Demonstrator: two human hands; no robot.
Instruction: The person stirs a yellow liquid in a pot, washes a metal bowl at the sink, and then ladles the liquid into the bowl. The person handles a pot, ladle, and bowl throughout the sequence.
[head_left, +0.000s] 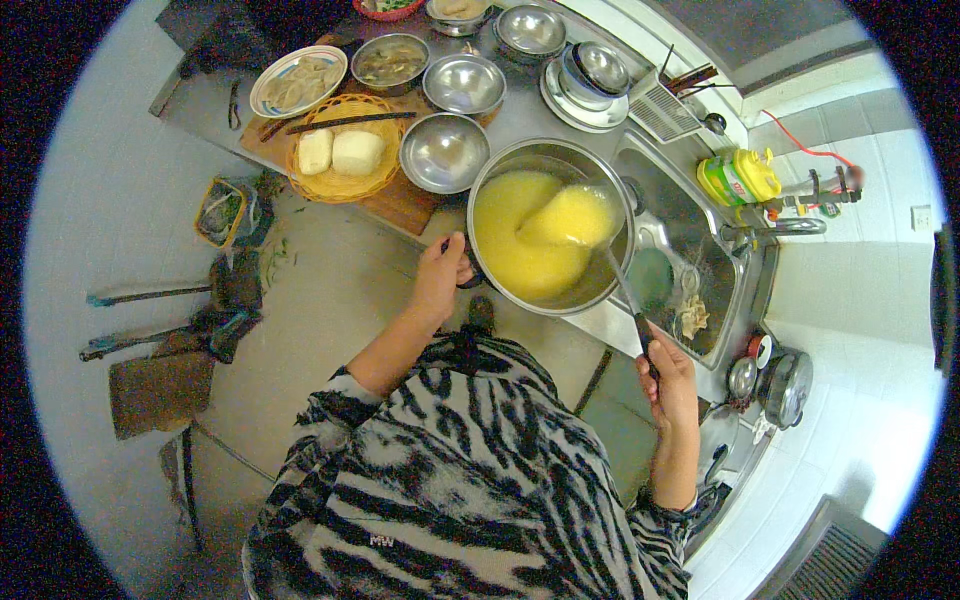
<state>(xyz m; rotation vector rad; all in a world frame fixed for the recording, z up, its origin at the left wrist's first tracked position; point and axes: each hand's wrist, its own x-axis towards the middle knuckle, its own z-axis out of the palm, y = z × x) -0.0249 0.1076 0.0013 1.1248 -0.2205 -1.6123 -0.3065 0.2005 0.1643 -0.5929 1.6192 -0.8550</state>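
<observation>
My left hand (442, 274) grips a dark side handle of a large metal pot (627, 247). Inside the pot is a yellow porridge-like liquid (510, 232). My right hand (670, 375) is closed around the black handle of a metal ladle (624, 281). The ladle's bowl, within the pot, is full of the same yellow liquid. Just beyond the pot's left rim sits a shiny metal bowl (445, 153) with nothing visible in it. A second such bowl (464, 84) stands behind it.
A woven basket (345, 184) holds two steamed buns (356, 152), with chopsticks (351, 122) across it. Nearby are a plate of dumplings (300, 82) and a bowl of cooked food (391, 64). Right of the pot lies a steel sink (720, 255) with a faucet (799, 226).
</observation>
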